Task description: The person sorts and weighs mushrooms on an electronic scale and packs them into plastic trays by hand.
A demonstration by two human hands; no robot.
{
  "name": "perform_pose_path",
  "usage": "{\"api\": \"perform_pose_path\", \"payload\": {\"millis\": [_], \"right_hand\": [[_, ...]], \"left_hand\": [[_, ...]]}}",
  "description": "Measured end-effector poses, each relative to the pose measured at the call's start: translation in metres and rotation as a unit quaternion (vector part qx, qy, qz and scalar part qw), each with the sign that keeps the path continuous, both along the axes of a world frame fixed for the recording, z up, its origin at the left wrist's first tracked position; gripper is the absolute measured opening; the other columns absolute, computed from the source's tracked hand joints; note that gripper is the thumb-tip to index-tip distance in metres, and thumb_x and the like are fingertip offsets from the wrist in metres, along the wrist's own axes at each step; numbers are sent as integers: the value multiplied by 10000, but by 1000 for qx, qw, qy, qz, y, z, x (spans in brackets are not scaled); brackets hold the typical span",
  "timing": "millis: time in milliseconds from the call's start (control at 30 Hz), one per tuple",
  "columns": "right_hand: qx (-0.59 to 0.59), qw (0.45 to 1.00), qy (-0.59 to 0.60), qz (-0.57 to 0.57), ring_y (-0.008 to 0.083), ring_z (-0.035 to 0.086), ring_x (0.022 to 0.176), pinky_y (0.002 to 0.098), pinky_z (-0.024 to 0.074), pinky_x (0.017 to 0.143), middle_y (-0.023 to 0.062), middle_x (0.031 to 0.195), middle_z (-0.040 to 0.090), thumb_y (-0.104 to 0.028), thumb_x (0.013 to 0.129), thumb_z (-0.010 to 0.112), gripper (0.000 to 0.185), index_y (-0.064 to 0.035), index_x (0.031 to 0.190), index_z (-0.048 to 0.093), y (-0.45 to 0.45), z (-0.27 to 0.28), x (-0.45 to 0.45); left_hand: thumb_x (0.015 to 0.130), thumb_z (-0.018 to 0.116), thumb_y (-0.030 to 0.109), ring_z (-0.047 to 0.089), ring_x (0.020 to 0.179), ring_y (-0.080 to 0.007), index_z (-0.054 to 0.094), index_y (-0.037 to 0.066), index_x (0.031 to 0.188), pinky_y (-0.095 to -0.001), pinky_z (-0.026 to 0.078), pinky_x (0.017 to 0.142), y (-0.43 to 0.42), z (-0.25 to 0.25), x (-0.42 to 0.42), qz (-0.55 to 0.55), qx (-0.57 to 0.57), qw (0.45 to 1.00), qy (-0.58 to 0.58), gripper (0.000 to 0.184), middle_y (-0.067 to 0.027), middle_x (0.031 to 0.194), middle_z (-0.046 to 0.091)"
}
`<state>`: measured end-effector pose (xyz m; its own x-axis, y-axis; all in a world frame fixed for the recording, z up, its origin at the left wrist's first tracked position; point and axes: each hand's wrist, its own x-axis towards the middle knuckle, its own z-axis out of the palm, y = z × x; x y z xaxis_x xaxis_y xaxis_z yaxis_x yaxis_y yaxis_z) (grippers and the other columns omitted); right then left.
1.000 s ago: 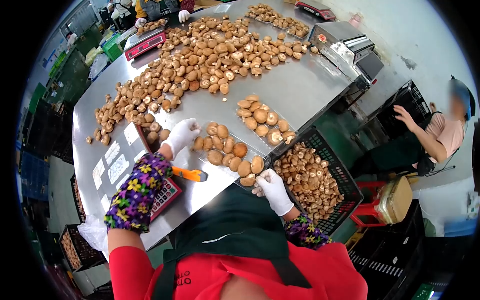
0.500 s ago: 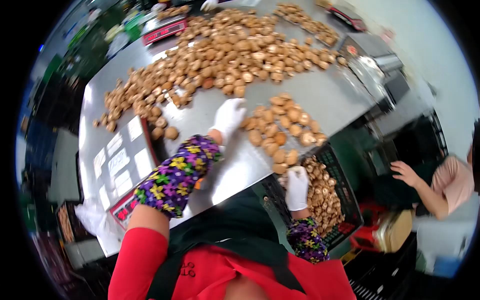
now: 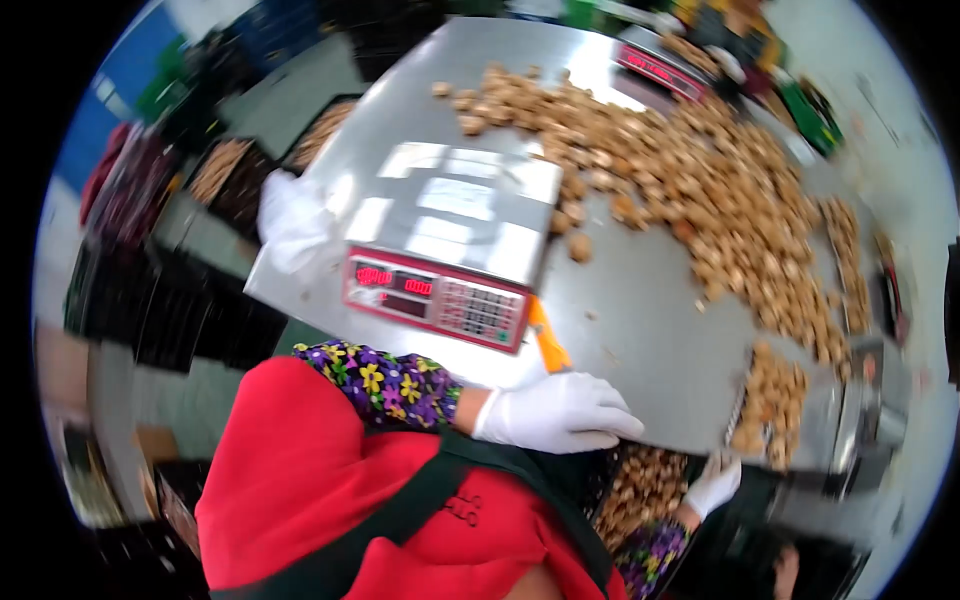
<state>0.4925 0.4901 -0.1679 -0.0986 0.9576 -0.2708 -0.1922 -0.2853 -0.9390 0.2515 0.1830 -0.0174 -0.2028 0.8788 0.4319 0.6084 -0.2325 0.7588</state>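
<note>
My left hand (image 3: 560, 412), in a white glove, lies over the near edge of the steel table (image 3: 650, 370), its fingers stretched out and nothing in them. An orange-handled tool (image 3: 547, 340) is close by, partly under the scale (image 3: 435, 300). My right hand (image 3: 713, 485), gloved too, is at the table edge just below a tray of shiitake mushrooms (image 3: 770, 405). Its fingers are bent together; whether they grip anything I cannot make out. Below, between my hands, is a crate of mushrooms (image 3: 640, 495), partly hidden by my body and right sleeve.
A large heap of loose mushrooms (image 3: 720, 200) spreads over the table's far side. Another red scale (image 3: 665, 70) stands at the back. A white plastic bag (image 3: 295, 220) hangs at the left edge. Filled crates (image 3: 225, 180) stand on the floor at left.
The view has swung left, bringing the scale to the middle. My left hand has left the tray's side for the near table edge. My right hand has come up from over the crate.
</note>
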Motion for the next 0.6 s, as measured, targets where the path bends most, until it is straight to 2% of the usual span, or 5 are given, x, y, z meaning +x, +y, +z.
{"api": "perform_pose_path", "payload": {"millis": [100,200,233,367,600], "right_hand": [[79,986,-131,-64,191,553,801,314,473,763,98,1012,596,-235,960,504,370,27,1221,531,-57,21,-23],[198,958,-207,7,133,507,730,261,445,643,47,955,572,-138,980,461,304,-18,1255,512,-72,-2,-28],[240,948,-205,38,123,492,721,249,437,646,48,928,552,-117,977,478,269,-8,1215,539,-87,4,-41],[409,852,-274,179,236,571,988,352,450,923,143,1046,617,-53,933,517,231,58,1123,589,-142,37,-113],[571,660,-295,390,343,559,1065,430,444,941,163,1114,612,-97,817,636,406,-58,1219,599,-233,59,-207]], "left_hand": [[815,682,65,616,980,-326,639,50,1135,-410,501,871,-89,3,-47,235,73,952,185,324,-138,1066,635],[808,645,29,604,1088,-318,616,30,1184,-407,449,988,-184,17,-98,499,53,863,53,377,-154,1131,639],[804,708,135,544,1185,-352,561,69,1284,-447,433,1005,-227,-6,-136,595,-2,759,264,506,-190,1308,545],[783,710,537,299,1390,-423,366,216,1491,-542,217,1130,-347,-44,-230,692,-208,590,360,849,-231,1487,349],[794,694,529,392,1346,-415,521,167,1382,-500,285,1115,-416,-152,-302,685,-348,635,83,712,-209,1428,476]]}}
